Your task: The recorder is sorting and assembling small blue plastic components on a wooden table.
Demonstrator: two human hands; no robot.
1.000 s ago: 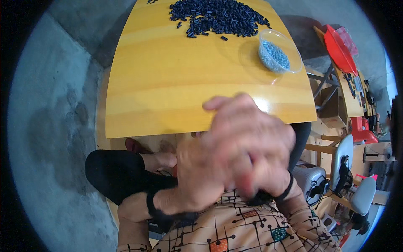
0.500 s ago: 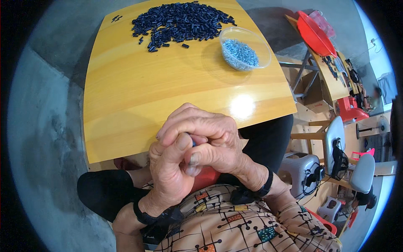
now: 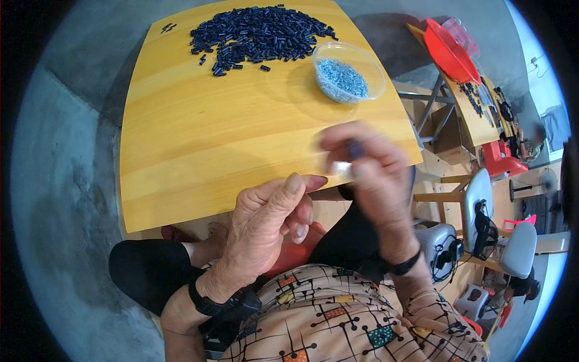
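My right hand (image 3: 374, 163), smeared by motion, is above the near right corner of the yellow table. A small dark blue-black cylinder (image 3: 354, 148) is pinched between its thumb and fingers. Just off the table's near edge is my left hand (image 3: 271, 211), its thumb resting against the curled index finger. Whatever lies between them, if anything, cannot be made out. At the far side of the table a big heap of short dark cylinders (image 3: 259, 33) is spread out. To its right stands a clear round tub (image 3: 379, 90) holding small shiny light-blue pieces (image 3: 342, 77).
The yellow wooden table (image 3: 199, 133) fills the space in front of me. A few dark pieces (image 3: 169, 28) lie apart at its far left. Off to the right are a red basin (image 3: 449, 51) on another table, a grey stool (image 3: 431, 238) and a chair (image 3: 479, 193).
My hands were clasped together and have come apart. My right hand has moved right and outward with the dark cylinder, while my left hand has stayed near the table edge.
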